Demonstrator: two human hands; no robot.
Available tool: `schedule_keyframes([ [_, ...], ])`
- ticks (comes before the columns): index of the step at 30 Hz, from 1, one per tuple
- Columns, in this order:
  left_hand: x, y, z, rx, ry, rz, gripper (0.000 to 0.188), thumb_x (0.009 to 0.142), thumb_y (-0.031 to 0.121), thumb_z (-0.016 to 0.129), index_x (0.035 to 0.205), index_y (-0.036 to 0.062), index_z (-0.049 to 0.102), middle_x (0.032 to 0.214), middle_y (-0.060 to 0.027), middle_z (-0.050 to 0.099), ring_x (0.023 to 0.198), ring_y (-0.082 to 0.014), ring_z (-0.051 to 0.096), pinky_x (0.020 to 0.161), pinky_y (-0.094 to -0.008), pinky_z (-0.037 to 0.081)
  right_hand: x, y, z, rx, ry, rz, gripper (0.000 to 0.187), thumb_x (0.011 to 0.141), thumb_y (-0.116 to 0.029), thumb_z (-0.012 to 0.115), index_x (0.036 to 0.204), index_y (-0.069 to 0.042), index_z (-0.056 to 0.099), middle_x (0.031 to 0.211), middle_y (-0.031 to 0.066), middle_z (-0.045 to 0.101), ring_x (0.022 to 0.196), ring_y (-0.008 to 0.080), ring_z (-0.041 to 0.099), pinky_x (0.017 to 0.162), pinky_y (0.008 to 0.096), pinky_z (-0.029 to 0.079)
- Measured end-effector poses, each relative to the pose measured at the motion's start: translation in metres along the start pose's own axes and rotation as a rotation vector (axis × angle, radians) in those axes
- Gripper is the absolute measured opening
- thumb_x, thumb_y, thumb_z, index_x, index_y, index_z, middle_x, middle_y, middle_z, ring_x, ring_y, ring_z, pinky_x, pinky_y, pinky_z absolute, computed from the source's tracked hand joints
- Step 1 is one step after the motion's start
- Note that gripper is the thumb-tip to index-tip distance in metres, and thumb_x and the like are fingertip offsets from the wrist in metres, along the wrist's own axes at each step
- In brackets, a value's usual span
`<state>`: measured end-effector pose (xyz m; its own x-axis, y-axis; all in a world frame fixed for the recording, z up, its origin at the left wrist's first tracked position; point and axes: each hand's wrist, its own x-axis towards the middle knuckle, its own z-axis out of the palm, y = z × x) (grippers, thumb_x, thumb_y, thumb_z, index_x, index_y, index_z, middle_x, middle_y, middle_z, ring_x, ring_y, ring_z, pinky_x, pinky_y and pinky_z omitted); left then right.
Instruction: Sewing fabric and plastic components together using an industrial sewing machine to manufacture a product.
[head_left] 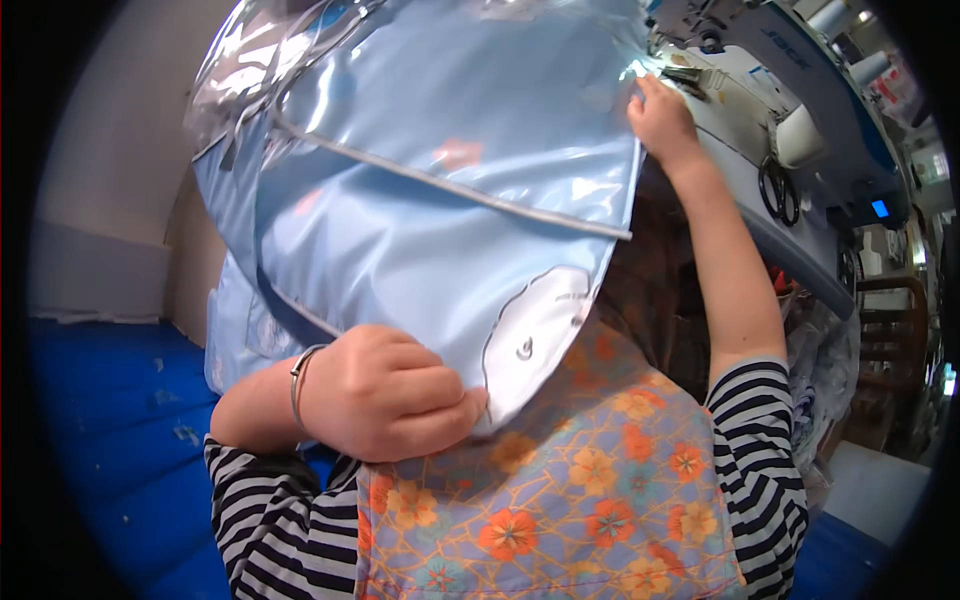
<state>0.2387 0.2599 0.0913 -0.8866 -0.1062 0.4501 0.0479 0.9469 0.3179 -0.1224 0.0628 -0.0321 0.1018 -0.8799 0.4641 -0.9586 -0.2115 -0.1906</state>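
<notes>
A plain pale wall (115, 140) rises at the left above a grey lower panel (95, 265). Small pale scraps (187, 434) dot the blue floor (110, 480). At the right, a brown slatted chair (905, 284) stands beyond a grey bench (812, 268), near bright patches of light (949, 378).

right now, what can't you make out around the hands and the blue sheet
Head view: left hand, most fingertips hidden behind its own knuckles.
Head view: blue sheet, far end cut off by picture's upper edge.
Head view: white patch, fine print too small to read.
</notes>
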Motion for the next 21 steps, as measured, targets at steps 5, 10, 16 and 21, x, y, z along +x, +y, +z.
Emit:
schedule_keyframes([
  [5, 0.050, -0.049, -0.017, -0.407, -0.355, -0.013, 0.012, 0.081, 0.016, 0.063, 0.083, 0.0063, 0.056, 0.071, -0.0043, 0.052, 0.059, -0.0209, 0.058, 0.050, -0.0336, 0.047, -0.008, -0.002, 0.003, -0.002, 0.046, -0.025, 0.039, 0.085, -0.015, 0.055, 0.116, 0.006, 0.059, 0.123, 0.0250, 0.058, 0.116, 0.0375, 0.054, 0.103, 0.0419, 0.041],
  [10, 0.164, -0.191, 0.035, 0.134, -0.027, -0.206, 0.021, 0.081, 0.010, 0.057, 0.099, 0.0015, 0.063, 0.103, -0.0142, 0.064, 0.094, -0.0337, 0.061, 0.082, -0.0418, 0.050, -0.013, -0.010, -0.007, 0.097, 0.074, 0.039, 0.039, 0.081, -0.010, 0.059, 0.116, 0.005, 0.059, 0.120, 0.0233, 0.060, 0.113, 0.0369, 0.055, 0.100, 0.0421, 0.043],
  [16, 0.193, -0.308, 0.102, 0.318, 0.054, -0.302, 0.033, 0.079, 0.007, 0.058, 0.110, 0.0020, 0.064, 0.117, -0.0137, 0.063, 0.115, -0.0319, 0.055, 0.101, -0.0400, 0.042, -0.009, -0.009, -0.009, 0.174, 0.133, -0.003, 0.030, 0.082, -0.008, 0.057, 0.109, 0.006, 0.059, 0.111, 0.0218, 0.061, 0.104, 0.0378, 0.056, 0.094, 0.0424, 0.045],
  [21, 0.187, -0.313, 0.107, 0.251, 0.123, -0.285, 0.032, 0.080, 0.008, 0.058, 0.110, 0.0012, 0.064, 0.115, -0.0150, 0.064, 0.115, -0.0321, 0.056, 0.101, -0.0403, 0.042, -0.015, -0.009, -0.009, 0.153, 0.172, -0.010, 0.031, 0.082, -0.007, 0.055, 0.108, 0.010, 0.059, 0.111, 0.0240, 0.060, 0.105, 0.0366, 0.056, 0.096, 0.0400, 0.045],
])
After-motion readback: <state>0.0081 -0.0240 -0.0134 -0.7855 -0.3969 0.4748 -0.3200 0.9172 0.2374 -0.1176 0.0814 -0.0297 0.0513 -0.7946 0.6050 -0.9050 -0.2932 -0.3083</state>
